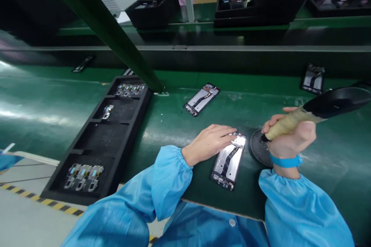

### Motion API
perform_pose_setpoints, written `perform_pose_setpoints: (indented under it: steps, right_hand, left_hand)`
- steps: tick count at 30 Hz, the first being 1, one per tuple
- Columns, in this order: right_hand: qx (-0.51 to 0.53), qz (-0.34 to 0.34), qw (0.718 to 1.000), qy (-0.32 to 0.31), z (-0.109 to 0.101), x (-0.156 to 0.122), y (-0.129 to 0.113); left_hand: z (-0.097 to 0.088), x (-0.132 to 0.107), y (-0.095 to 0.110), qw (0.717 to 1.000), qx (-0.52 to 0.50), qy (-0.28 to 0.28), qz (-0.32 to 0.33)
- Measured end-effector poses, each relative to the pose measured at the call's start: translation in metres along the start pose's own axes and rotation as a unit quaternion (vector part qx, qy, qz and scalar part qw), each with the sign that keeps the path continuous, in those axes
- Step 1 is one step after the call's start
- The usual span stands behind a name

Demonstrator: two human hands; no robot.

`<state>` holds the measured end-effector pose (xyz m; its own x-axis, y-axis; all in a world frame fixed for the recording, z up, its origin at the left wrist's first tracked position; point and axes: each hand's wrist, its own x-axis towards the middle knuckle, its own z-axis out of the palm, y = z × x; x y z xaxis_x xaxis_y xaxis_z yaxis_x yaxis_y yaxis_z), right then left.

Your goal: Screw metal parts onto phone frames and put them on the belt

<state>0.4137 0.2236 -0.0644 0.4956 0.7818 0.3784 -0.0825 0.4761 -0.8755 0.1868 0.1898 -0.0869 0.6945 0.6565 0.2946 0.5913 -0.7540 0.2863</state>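
A phone frame [231, 158] with a silver back plate and black ribbon cable lies on the green bench just in front of me. My left hand [211, 142] rests over its upper left edge, fingers stretched out and touching it. My right hand [290, 135] is wrapped round an electric screwdriver [298, 121], black-bodied with a yellowish taped grip. The tool slants down to the left, its tip over a round dark dish [260, 152] with a dotted surface. Whether the tip touches the dish I cannot tell. A blue band circles my right wrist.
On the left, a black compartment tray [107, 139] holds several circuit boards [84, 176]. Other phone frames lie farther back, one in the middle [202, 99] and one at right [313, 79]. A green post [116, 38] slants across the bench. Co-workers handle parts beyond the divider [203, 48].
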Motion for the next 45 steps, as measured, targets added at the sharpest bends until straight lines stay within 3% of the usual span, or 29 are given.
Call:
perform_pose_setpoints:
  steps: [19, 23, 27, 31, 36, 41, 45]
  right_hand:
    - [-0.022, 0.001, 1.000, -0.009, 0.000, 0.001, -0.002]
    - [-0.007, -0.003, 1.000, -0.014, -0.003, 0.001, 0.002]
    - [0.000, -0.015, 1.000, -0.013, -0.002, 0.001, 0.004]
    - [-0.002, -0.022, 1.000, -0.015, -0.002, 0.000, 0.006]
    - [0.012, -0.033, 0.999, -0.007, -0.003, -0.004, 0.008]
    - [0.009, -0.023, 1.000, -0.003, 0.000, -0.002, 0.001]
    - [0.031, -0.025, 0.998, -0.039, -0.003, -0.001, -0.014]
  left_hand:
    - [0.005, 0.000, 0.006, 0.999, 0.035, 0.011, 0.005]
    - [0.003, 0.003, 0.006, 1.000, -0.002, 0.016, -0.002]
    - [-0.001, 0.010, 0.002, 0.999, -0.039, -0.005, -0.021]
    - [-0.005, 0.012, -0.004, 0.998, -0.042, -0.039, 0.009]
    - [-0.005, 0.005, -0.002, 0.998, -0.041, -0.038, 0.018]
    - [0.000, 0.001, 0.007, 0.997, -0.065, -0.027, 0.030]
    - [-0.001, 0.001, 0.010, 0.997, -0.072, -0.022, 0.019]
